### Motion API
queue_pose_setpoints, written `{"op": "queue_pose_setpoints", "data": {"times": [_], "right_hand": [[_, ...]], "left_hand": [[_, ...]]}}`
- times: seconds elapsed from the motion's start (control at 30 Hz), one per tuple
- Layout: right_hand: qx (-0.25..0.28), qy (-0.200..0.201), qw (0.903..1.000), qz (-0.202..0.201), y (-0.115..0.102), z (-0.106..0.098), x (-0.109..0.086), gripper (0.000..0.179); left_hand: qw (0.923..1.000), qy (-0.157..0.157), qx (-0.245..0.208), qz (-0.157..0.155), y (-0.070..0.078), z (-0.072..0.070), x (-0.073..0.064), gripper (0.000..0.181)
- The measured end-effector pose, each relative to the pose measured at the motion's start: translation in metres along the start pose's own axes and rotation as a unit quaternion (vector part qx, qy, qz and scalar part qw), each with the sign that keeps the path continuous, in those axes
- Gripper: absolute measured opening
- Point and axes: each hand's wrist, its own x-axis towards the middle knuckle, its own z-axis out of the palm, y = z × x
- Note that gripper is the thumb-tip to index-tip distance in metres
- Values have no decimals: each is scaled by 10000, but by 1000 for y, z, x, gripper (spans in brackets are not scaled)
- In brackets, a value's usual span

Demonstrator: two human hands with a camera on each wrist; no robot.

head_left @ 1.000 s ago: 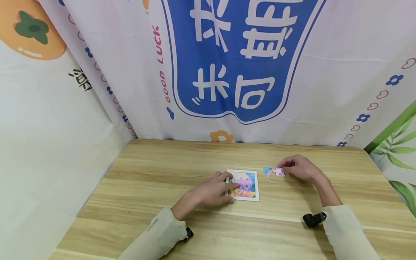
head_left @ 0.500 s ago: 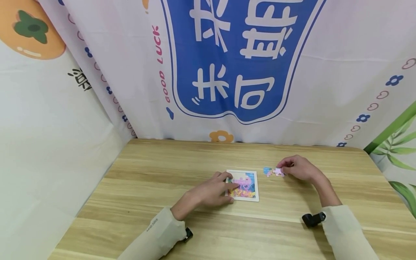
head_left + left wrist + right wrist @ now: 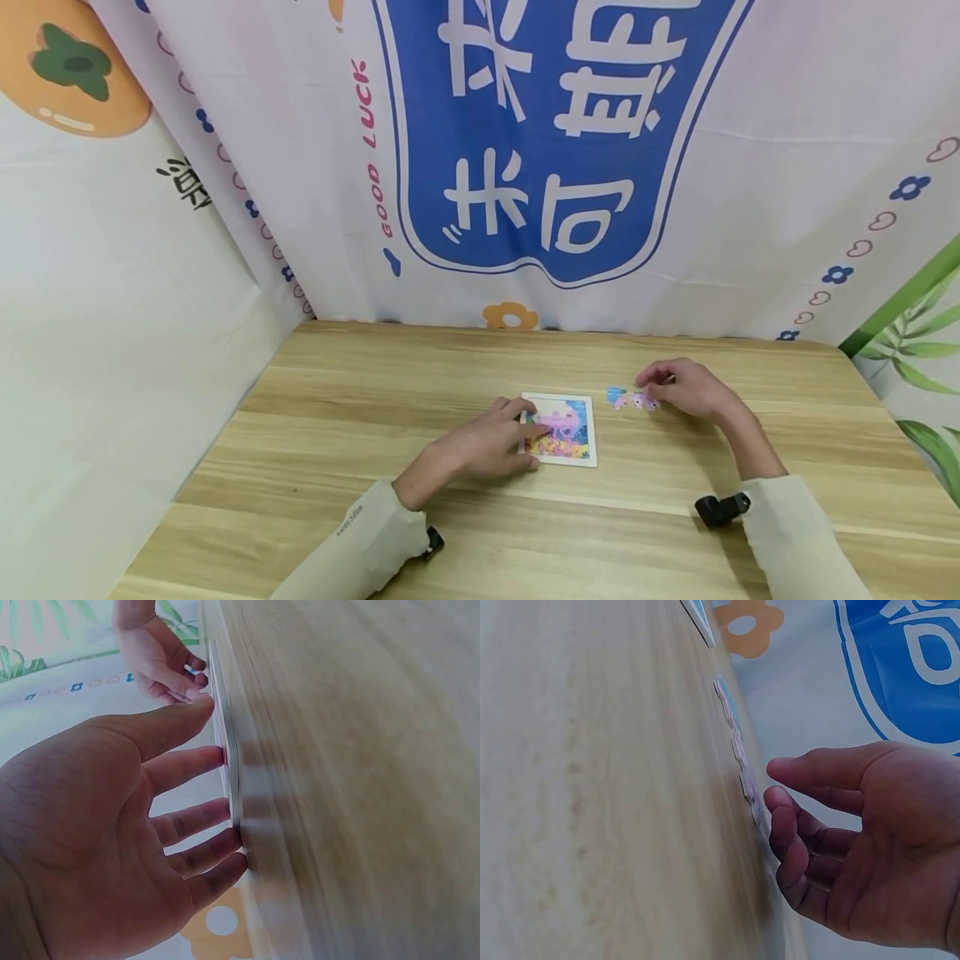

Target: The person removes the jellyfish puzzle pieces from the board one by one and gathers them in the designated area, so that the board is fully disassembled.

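My left hand (image 3: pixel 483 442) rests its spread fingers on a small square jigsaw puzzle, whose white frame (image 3: pixel 595 437) holds a pink, blue and yellow picture. Pale backing shows in the upper part of that picture. In the left wrist view the fingertips (image 3: pixel 225 817) touch the frame's edge. To the right of the frame lies a short row of loose puzzle pieces, a blue-and-pink one (image 3: pixel 616 397) and pink ones (image 3: pixel 642 402). My right hand (image 3: pixel 690 387) hovers just over the right end of this row, thumb and forefinger apart, with nothing between them in the right wrist view.
A wooden table (image 3: pixel 420 367) carries the puzzle and pieces. Behind it hangs a white printed cloth (image 3: pixel 345 292) with a blue sign shape, and another white cloth (image 3: pixel 112 333) closes off the left side. Small black cameras (image 3: pixel 720 510) sit at both sleeve cuffs.
The pink piece at my right fingertips has been let go and now lies flat with the row. The right fingers have parted slightly. My left hand has stayed on the puzzle.
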Motion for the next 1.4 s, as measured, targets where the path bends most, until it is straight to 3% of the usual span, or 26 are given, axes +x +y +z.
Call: {"op": "queue_pose_setpoints", "data": {"times": [0.23, 0.5, 0.9, 1.23, 1.4], "right_hand": [[120, 144, 9996, -218, -14, 5, 1, 25], [317, -15, 9985, -446, -25, 13, 3, 23], [141, -159, 9966, -796, -35, 25, 10, 20], [211, -412, 9955, -829, -50, 34, 21, 25], [138, -494, 9953, -826, -55, 42, 26, 27]], "left_hand": [[10000, -17, -3, -25, 1, -1, 0, 55], [9999, -72, 15, -72, 3, -3, 1, 54], [9992, -291, 179, -213, 12, -13, 7, 56], [9980, -269, 404, 403, 21, -19, 21, 57], [9980, -445, 261, 367, 23, -18, 30, 60]]}}
